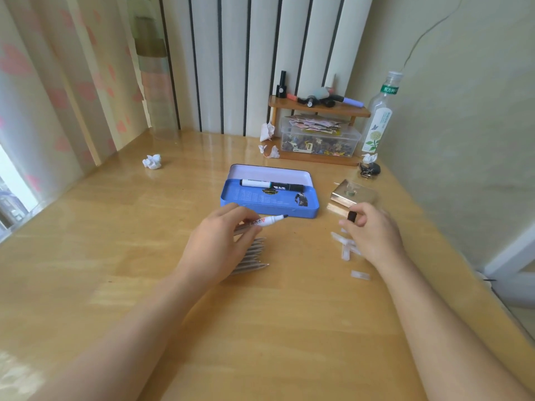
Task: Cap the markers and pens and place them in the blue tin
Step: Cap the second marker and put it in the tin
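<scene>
Head view gives us the fingers of the left hand (220, 241) curled round a white marker (267, 221), pinching its barrel so that the bare black tip points to the right, just in front of the near wall of the blue tin (246, 198). We see the fingers of the right hand (373, 235) bent and clamped on a black cap (351, 217), held upright above the table and well apart from the marker tip. Under the left palm lies a row of pens (253, 256), side by side on the wood, their points facing right; part of the row is hidden by the hand. Beneath and just beside the right hand we make out a small heap of clear caps (346, 246), with one more clear cap (360, 275) lying alone nearer to us. The tin sits open between and beyond the two hands, its lid (269, 172) tipped back, and a second marker (272, 185), capped in black, lies lengthwise inside along the far edge. To the right of the tin stands a small shiny box (353, 193). Farther out on the wooden table (260, 328) we see a crumpled paper (152, 162) to the left, and at the back a wooden shelf (318, 110) over a clear container (318, 140) full of small items, with a plastic bottle (377, 120) upright beside it near the wall.
</scene>
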